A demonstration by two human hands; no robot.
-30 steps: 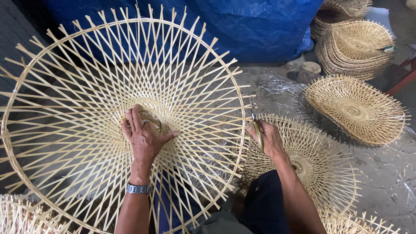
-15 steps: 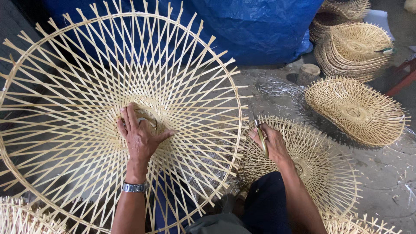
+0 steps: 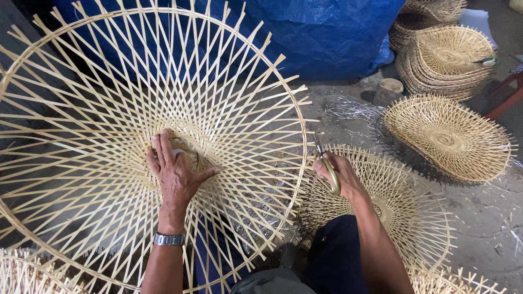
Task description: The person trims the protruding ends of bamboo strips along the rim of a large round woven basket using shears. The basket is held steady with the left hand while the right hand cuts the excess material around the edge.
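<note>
A large round open-weave bamboo frame [image 3: 98,92] fills the left of the view, tilted up toward me. My left hand [image 3: 175,177], a watch on its wrist, lies flat with fingers spread on the woven centre of the frame. My right hand [image 3: 336,177] is at the frame's right rim, closed around a pair of scissors [image 3: 327,166] with yellowish handles; the blades point up at the protruding strip ends.
A smaller woven bamboo frame [image 3: 403,207] lies under my right arm. Another one [image 3: 447,136] rests on the grey floor at right, with stacks of them [image 3: 447,60] behind. A blue tarp [image 3: 327,38] and a wood stump [image 3: 388,90] are at the back.
The big frame has turned a little and my left hand has shifted on its centre. My right hand has stayed at the rim with the scissors.
</note>
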